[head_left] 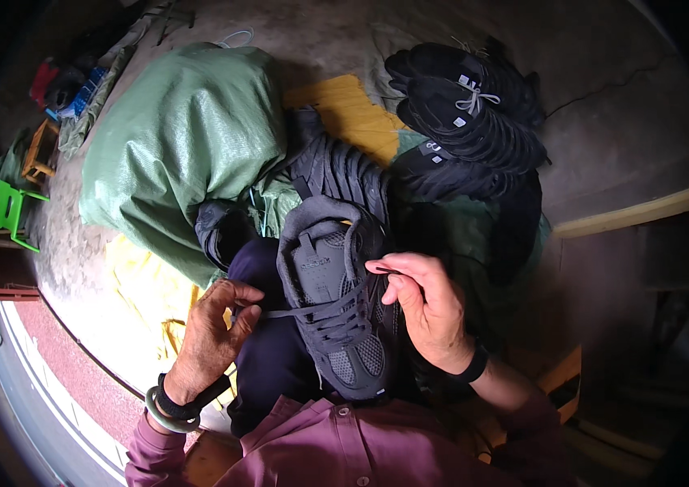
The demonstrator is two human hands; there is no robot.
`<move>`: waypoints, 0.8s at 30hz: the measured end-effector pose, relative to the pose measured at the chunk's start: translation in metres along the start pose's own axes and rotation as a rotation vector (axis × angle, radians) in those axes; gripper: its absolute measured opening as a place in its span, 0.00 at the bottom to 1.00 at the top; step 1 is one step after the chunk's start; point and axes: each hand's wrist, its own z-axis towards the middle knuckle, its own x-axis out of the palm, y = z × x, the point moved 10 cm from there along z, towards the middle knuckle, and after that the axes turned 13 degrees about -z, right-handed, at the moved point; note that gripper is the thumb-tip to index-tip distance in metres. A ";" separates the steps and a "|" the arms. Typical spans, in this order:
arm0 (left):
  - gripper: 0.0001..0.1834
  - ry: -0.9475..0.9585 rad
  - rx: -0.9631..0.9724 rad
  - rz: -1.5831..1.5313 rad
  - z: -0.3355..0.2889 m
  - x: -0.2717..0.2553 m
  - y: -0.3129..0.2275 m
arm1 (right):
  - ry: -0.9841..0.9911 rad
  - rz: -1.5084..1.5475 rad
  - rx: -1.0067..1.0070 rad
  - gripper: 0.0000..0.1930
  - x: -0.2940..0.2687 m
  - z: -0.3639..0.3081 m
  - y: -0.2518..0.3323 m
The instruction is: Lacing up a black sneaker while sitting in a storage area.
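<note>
A dark grey shoe upper with mesh panels rests on my lap, its toe pointing toward me and its collar away. A dark flat shoelace crosses its front eyelets. To the left of the upper, my left hand pinches one stretch of the lace between thumb and fingers, pulling it out nearly straight. On the other side, my right hand is closed with a dark lace end between thumb and forefinger, beside the upper's right edge. Whether the upper has a sole cannot be seen.
A large green woven sack stands at far left. Stacked dark uppers lie beyond my lap, with more black bundles at far right. Yellow sheeting covers part of the floor. A green stool stands at the left edge.
</note>
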 end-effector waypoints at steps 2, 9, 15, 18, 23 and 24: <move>0.08 -0.023 0.065 0.015 0.001 -0.001 -0.008 | 0.150 -0.181 -0.069 0.09 0.010 0.007 0.005; 0.12 -0.040 0.476 0.223 0.012 0.022 -0.075 | 0.124 -0.336 -0.159 0.07 0.005 0.014 0.016; 0.14 0.037 0.663 0.361 0.024 0.054 -0.104 | 0.376 -0.255 0.109 0.05 0.013 0.000 -0.012; 0.14 0.067 0.668 0.370 0.030 0.064 -0.107 | 0.423 -0.344 0.087 0.02 0.013 0.002 -0.007; 0.14 0.088 0.586 0.352 0.037 0.076 -0.105 | 0.301 -0.460 -0.124 0.05 0.008 0.014 0.015; 0.14 0.080 0.578 0.355 0.038 0.078 -0.105 | 0.300 -0.458 -0.122 0.05 0.008 0.015 0.016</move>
